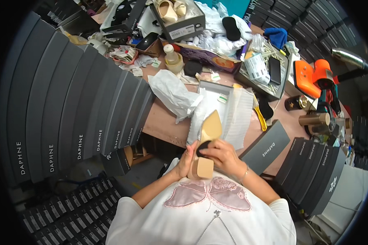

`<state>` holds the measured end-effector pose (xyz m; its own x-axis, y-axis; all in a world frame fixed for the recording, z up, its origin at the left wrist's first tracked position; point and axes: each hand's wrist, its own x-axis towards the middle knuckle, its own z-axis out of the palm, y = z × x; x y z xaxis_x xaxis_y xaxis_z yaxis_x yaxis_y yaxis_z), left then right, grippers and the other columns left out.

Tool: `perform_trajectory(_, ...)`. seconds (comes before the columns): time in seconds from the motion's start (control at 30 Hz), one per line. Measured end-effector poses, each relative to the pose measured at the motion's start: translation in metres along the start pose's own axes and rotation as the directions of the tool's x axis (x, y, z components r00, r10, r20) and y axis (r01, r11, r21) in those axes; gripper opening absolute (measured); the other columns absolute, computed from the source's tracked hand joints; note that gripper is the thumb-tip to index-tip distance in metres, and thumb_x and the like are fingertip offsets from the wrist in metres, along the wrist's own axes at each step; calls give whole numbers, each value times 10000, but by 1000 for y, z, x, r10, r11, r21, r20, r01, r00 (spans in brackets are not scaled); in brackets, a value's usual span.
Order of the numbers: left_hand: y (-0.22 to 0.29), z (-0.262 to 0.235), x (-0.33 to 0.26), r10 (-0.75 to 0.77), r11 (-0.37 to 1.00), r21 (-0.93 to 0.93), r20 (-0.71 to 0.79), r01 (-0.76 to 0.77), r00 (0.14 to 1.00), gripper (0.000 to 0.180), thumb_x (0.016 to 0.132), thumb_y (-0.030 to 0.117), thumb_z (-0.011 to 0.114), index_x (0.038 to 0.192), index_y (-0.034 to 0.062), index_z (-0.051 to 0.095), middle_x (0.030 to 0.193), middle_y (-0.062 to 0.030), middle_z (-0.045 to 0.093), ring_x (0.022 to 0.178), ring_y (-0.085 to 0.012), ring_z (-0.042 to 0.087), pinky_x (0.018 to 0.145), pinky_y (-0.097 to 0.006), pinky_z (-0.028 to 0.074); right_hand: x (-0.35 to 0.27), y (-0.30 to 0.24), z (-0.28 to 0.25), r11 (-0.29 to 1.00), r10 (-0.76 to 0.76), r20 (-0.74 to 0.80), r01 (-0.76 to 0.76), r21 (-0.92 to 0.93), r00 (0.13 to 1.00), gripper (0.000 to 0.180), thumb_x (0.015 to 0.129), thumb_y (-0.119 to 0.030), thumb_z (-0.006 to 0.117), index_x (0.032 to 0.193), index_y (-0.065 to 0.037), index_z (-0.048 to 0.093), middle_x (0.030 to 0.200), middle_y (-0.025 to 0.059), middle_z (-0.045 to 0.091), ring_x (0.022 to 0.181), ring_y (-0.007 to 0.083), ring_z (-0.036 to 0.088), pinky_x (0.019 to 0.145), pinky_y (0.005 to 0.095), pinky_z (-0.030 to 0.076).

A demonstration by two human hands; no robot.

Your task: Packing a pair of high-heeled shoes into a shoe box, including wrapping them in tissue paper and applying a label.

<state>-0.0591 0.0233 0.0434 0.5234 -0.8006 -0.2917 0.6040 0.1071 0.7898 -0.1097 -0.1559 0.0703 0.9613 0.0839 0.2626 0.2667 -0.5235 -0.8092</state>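
A: Left hand (187, 159) wraps the tan pointed high-heel shoe (207, 139), sole up, held over the table edge in front of the chest. Right hand (221, 155) pinches a black oval pad (203, 147) against the sole.

B: Risk?

A: Pad could land skewed if the shoe twists; a slip sends it off the edge.

B: Surface?

A: Brown wooden table (163, 122), cluttered: open grey shoebox with white tissue (223, 104). Stacked dark grey shoeboxes (69, 110) around.
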Motion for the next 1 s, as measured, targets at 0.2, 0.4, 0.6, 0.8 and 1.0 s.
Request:
perform_trajectory(0.2,-12,12,-6,-90,995,-43,-34,89,995,941,846,778,145,1404,34,291,1144,-91,558,999,-152,581,865,-292,486,1,-1,-20,993,-116,137,120,-20,984,247,709,-99,692,955,-116,702,844,47,578,800,254,581,671,357,480)
perform_trajectory(0.4,-13,23,2,-138,989,78,172,126,976,1035,769,855,162,1376,32,324,1024,-101,585,913,-144,586,799,-282,492,16,45,-48,891,-69,-238,-48,-452,969,264,711,-50,673,970,-104,683,863,73,601,770,271,602,648,372,492)
perform_trajectory(0.6,-16,37,9,-25,999,-46,71,28,997,908,842,797,182,1350,60,336,981,-117,588,855,-152,598,765,-275,497,-39,123,-110,652,165,-507,-479,-588,846,344,830,-113,669,1168,-66,621,1093,131,576,974,313,563,835,398,454)
perform_trajectory(0.8,-17,48,6,16,980,-197,-82,-32,997,648,964,614,230,1267,62,382,977,-95,589,891,-148,608,794,-278,511,-67,74,-71,839,524,-298,-423,343,798,282,916,-123,586,1154,29,592,1042,88,635,938,174,600,872,302,462)
perform_trajectory(1.0,-24,40,16,257,966,79,-138,-248,957,442,1006,335,431,1329,53,324,1131,-153,583,1000,-192,607,866,-322,509,-85,36,10,63,404,483,-551,832,777,591,911,-307,643,1362,-24,386,1254,99,541,1138,169,542,957,312,454)
